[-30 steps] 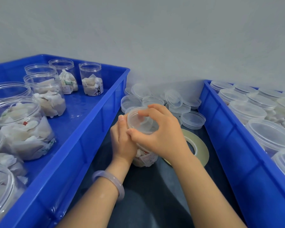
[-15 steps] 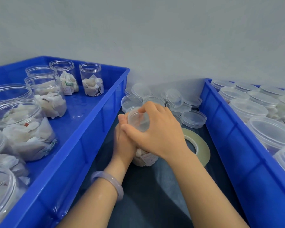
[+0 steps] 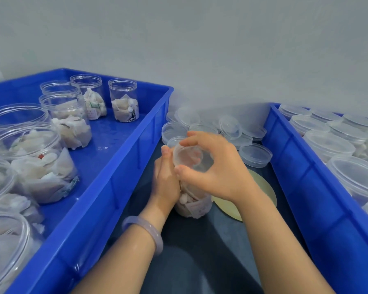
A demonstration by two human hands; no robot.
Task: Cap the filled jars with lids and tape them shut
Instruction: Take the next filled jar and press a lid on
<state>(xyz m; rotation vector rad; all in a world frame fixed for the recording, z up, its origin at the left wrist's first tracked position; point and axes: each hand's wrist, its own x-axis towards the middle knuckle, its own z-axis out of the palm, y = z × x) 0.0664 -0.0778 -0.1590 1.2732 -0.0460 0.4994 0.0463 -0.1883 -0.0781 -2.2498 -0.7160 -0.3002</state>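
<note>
The left hand (image 3: pixel 166 179) curls round the filled jar (image 3: pixel 192 205), which stands on the tabletop (image 3: pixel 200 262); the right hand (image 3: pixel 219 168) pinches the clear lid (image 3: pixel 191 159) by its rim over the jar's mouth; seat it level before twisting, bracing the jar firmly, lest the thread cross; the tape roll (image 3: pixel 226 206) lies just beside.

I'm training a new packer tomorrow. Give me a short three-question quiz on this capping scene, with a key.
1. True or false: the right hand grips the lid on top of the jar that the left hand holds.
2. Where does the tape roll lie? A) on top of the jar B) flat beside the jar, under the right wrist C) in the left hand
3. Fill in: the filled jars in the left blue bin have no ____.
Key: 1 true; 2 B; 3 lids.
</note>
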